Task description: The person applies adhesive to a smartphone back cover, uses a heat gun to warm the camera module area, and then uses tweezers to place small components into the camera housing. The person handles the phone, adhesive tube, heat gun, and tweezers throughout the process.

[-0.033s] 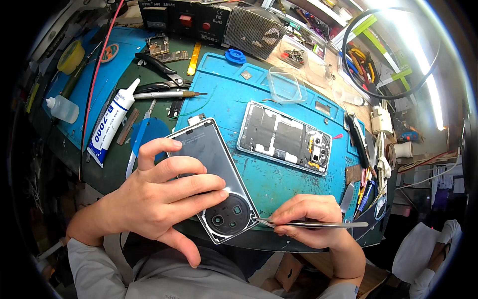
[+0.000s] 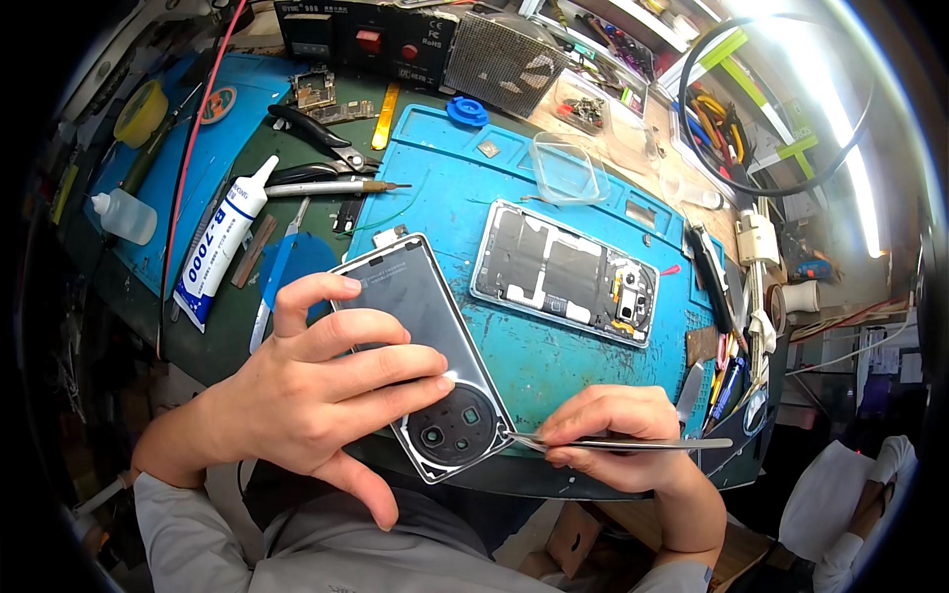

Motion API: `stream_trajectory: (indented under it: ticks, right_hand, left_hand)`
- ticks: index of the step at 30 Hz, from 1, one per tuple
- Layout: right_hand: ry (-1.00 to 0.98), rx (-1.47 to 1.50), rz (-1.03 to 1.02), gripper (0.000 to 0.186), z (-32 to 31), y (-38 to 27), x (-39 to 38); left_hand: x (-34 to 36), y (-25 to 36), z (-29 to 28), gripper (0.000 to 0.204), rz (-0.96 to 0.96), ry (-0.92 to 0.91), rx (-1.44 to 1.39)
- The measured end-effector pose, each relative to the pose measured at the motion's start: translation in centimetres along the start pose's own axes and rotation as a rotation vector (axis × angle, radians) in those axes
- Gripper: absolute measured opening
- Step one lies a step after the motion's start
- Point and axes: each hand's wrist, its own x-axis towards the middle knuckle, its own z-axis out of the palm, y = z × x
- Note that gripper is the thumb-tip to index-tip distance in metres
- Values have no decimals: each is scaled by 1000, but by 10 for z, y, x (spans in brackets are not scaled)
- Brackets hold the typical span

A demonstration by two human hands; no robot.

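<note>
"Near the front edge of the blue work mat (image 2: 583, 381), what lies under the left hand (image 2: 321, 400)?"

"A phone's back cover (image 2: 435, 301), inner face up, turned so its far end points to eleven o'clock and its round black camera ring (image 2: 451, 423) sits toward five."

"And that hand?"

"Open, reaching over the cover from nine o'clock with its fingers spread, some fingertips on the surface and the thumb standing clear (whether the cover rests on the mat, I cannot tell)."

"What about the right hand (image 2: 613, 430)?"

"Toward four o'clock of the cover, closed, pinching metal tweezers (image 2: 682, 446) between thumb and fingers. The tips meet the cover's edge just beside the camera ring."

"What else is around?"

"At two o'clock from the cover, an opened phone (image 2: 565, 277) lies on the mat, its inner parts showing. Farther off, at one o'clock, is a clear plastic tray (image 2: 571, 183); a round blue lid (image 2: 468, 111) sits near twelve."

"And leftward?"

"At ten o'clock, a white and blue tube (image 2: 222, 247), its nozzle pointing toward one."
</note>
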Motion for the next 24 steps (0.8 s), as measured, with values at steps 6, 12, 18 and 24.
stream_trajectory:
  ticks: [6, 12, 18, 24]
  right_hand:
    - [14, 166, -49, 12, -7, 10, -4]
    - [32, -8, -63, 14, 2, 6, -2]
    - [33, -13, -58, 14, 3, 5, -2]
    - [8, -36, -24, 17, 3, 3, -2]
  left_hand:
    - [0, -1, -1, 100, 9, -18, 12]
    - [1, -1, -2, 101, 12, -28, 25]
    - [1, -1, -1, 102, 16, -18, 30]
    - [0, -1, 0, 102, 11, -14, 27]
